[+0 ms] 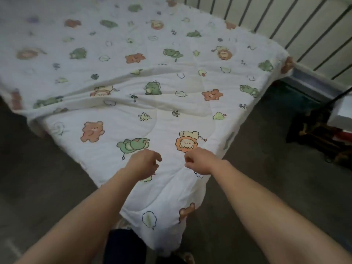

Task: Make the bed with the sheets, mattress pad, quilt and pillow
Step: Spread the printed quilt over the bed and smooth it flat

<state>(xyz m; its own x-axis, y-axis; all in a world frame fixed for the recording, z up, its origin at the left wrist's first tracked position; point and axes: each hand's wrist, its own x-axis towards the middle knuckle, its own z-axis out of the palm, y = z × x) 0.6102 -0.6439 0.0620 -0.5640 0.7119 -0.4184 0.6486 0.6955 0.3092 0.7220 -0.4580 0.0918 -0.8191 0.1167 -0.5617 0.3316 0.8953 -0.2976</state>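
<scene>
A white quilt [171, 103] printed with bears, lions and green dinosaurs lies spread over the whole bed, and its near corner hangs down toward the floor. A long crease crosses its middle. My left hand [144, 163] hovers just over the near corner with its fingers loosely curled, holding nothing I can see. My right hand [198, 161] is beside it, below a lion print, and its fingertips pinch the quilt where small creases run together. Sheets, mattress pad and pillow are not visible.
A railing of dark vertical bars [285, 21] runs along the bed's far right side. Dark floor [266, 187] surrounds the near corner. A dark wooden piece of furniture [316, 134] and a white box [342, 111] stand at the right. My dark-clothed leg [123, 246] is against the corner.
</scene>
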